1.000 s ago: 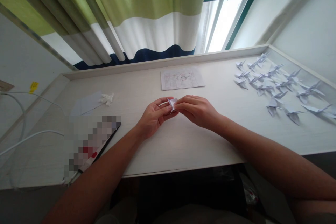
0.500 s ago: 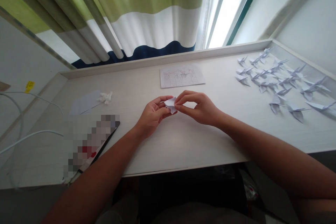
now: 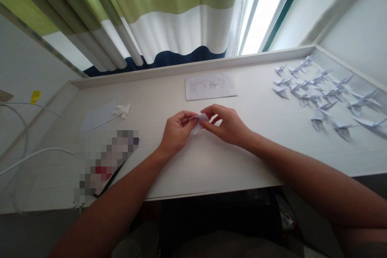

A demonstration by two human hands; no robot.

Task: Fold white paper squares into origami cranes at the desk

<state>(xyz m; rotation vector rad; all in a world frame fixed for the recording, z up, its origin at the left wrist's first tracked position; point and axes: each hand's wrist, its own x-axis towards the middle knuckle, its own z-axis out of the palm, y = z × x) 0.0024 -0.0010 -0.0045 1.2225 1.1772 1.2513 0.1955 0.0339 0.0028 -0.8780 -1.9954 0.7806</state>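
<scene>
A small folded piece of white paper (image 3: 198,123) sits between my two hands, just above the middle of the white desk (image 3: 193,161). My left hand (image 3: 176,133) pinches its left side with curled fingers. My right hand (image 3: 226,124) pinches the right side with thumb and fingertips. Most of the paper is hidden by my fingers.
Several folded paper cranes (image 3: 323,92) lie at the desk's right. A printed sheet (image 3: 211,86) lies behind my hands. A blank sheet (image 3: 98,116) and a crumpled scrap (image 3: 122,110) sit at the left, by a blurred object (image 3: 104,161) and white cables (image 3: 21,145). Curtains hang behind.
Both hands have kept hold of the paper and worked it; the piece now looks flatter and more stretched between the fingertips. The view shifted slightly.
</scene>
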